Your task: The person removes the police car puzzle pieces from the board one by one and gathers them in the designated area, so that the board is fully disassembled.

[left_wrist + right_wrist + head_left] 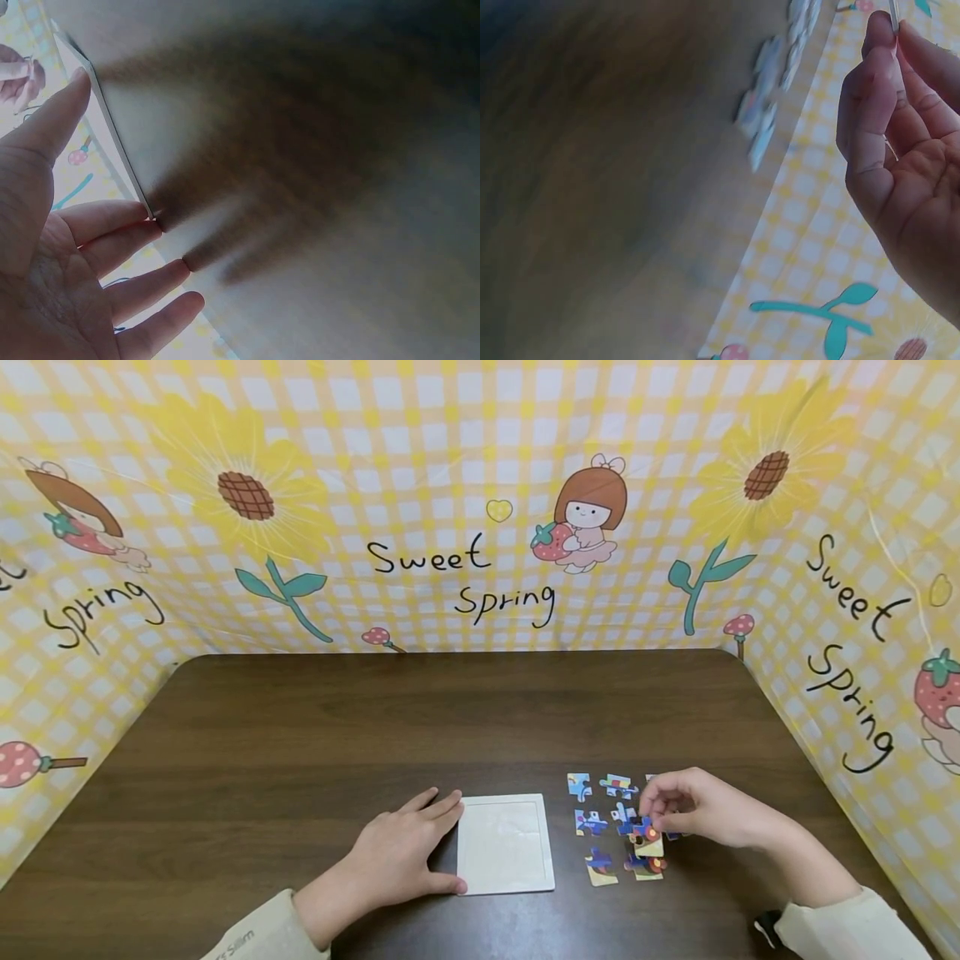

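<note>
A square white puzzle tray [504, 847] with a raised rim lies flat on the table, bare inside. My left hand [393, 856] is spread at its left side, thumb at the near corner and fingertips at the far one. In the left wrist view those fingers [120, 217] look fairly straight against the tray's edge. Between thumb and fingers my right hand [708, 810] pinches a jigsaw piece [648, 837] with a red and blue print, above the other pieces. Only its thin edge [894, 16] appears in the right wrist view.
Loose jigsaw pieces [599, 866] lie in rough rows right of the tray, some partly hidden by my right hand. The dark wooden table [465, 718] is bounded at the back and sides by a yellow checked cloth [420, 468].
</note>
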The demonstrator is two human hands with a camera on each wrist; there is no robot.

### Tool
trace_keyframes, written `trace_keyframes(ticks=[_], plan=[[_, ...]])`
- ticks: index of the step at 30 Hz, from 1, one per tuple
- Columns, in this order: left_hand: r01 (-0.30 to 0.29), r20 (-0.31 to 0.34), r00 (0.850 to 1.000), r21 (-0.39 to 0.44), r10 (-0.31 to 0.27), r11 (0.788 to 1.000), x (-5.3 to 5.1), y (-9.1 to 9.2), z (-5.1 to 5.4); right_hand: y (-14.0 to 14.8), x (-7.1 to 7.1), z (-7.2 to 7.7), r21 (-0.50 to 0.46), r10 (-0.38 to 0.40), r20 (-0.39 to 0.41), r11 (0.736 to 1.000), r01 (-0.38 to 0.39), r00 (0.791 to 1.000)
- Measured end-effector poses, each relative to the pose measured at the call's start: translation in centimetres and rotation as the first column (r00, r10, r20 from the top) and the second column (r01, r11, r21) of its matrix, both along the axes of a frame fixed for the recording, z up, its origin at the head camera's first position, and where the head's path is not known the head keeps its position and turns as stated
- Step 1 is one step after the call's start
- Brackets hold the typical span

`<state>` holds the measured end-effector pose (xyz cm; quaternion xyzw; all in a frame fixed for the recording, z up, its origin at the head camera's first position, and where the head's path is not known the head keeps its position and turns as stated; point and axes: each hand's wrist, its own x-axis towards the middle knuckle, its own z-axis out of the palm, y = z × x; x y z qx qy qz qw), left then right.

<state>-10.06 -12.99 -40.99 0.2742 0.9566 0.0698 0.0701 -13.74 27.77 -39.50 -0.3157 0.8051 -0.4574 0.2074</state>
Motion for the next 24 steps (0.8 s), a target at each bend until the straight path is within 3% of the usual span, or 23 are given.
trace_keyframes(ticks=[18, 24], plan=[[0.010, -0.030, 0.999, -0.004, -0.010, 1.000, 0.1, 0.0, 0.0, 3.9, 0.8, -1.3, 0.010, 0.025, 0.007, 1.000, -0.025, 1.000], [0.019, -0.038, 0.999, -0.010, -0.020, 1.000, 0.0, -0.1, -0.1, 4.2, 1.0, -1.8, -0.002, 0.055, 0.058, 0.998, -0.055, 0.997]])
